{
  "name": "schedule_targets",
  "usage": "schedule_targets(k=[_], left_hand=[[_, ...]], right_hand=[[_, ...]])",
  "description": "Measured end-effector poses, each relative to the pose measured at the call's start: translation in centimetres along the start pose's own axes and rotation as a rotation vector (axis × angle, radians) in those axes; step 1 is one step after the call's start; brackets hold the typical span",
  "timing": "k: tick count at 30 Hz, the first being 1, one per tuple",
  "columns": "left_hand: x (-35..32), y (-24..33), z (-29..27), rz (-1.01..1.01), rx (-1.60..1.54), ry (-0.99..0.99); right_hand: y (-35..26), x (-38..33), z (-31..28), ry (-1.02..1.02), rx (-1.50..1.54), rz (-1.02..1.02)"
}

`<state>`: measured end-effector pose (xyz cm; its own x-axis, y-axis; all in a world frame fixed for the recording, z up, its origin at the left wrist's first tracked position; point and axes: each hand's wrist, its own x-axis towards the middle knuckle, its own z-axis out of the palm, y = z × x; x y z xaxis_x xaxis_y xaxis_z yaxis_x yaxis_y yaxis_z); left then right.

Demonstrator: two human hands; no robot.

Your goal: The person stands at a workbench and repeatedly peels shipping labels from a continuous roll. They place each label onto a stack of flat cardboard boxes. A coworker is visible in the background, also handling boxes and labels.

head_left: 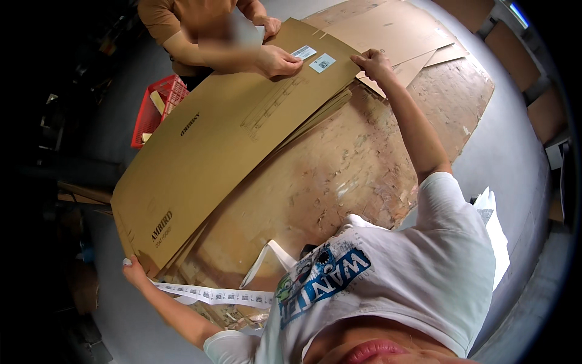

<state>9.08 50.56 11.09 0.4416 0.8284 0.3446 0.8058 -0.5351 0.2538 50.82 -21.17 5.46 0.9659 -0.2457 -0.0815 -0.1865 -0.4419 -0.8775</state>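
A large flat brown cardboard sheet (224, 133) lies on top of a stack of similar sheets on a worn board table (339, 176). My left hand (134, 270) grips the sheet's near left corner. My right hand (371, 61) holds its far right edge. A long strip of white labels (212, 295) hangs from near my left hand across my front. Across the table another person's hand (276, 60) presses a white label (304, 53) onto the sheet, beside a second white label (322, 62).
A red plastic basket (159, 106) stands on the floor at the left, beside the other person. More flat cardboard (388, 27) lies at the far end of the table. White papers (494, 224) sit at my right side. Grey floor surrounds the table.
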Motion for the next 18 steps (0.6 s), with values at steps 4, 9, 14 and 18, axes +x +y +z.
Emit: schedule_targets(k=[4, 9, 14, 18], left_hand=[[-1.0, -0.8, 1.8, 0.004, -0.14, -0.009], [-0.6, -0.1, 2.0, -0.048, 0.019, -0.089], [-1.2, -0.7, 3.2, 0.015, 0.297, 0.003], [-1.7, -1.8, 4.6, 0.054, 0.374, 0.059]], right_hand=[[-0.1, 0.0, -0.1, 0.007, -0.017, -0.039], [0.1, -0.5, 0.5, 0.349, -0.608, -0.48], [-3.0, -0.4, 2.3, 0.175, -0.669, -0.804], [-3.5, 2.9, 2.6, -0.107, -0.615, -0.697]])
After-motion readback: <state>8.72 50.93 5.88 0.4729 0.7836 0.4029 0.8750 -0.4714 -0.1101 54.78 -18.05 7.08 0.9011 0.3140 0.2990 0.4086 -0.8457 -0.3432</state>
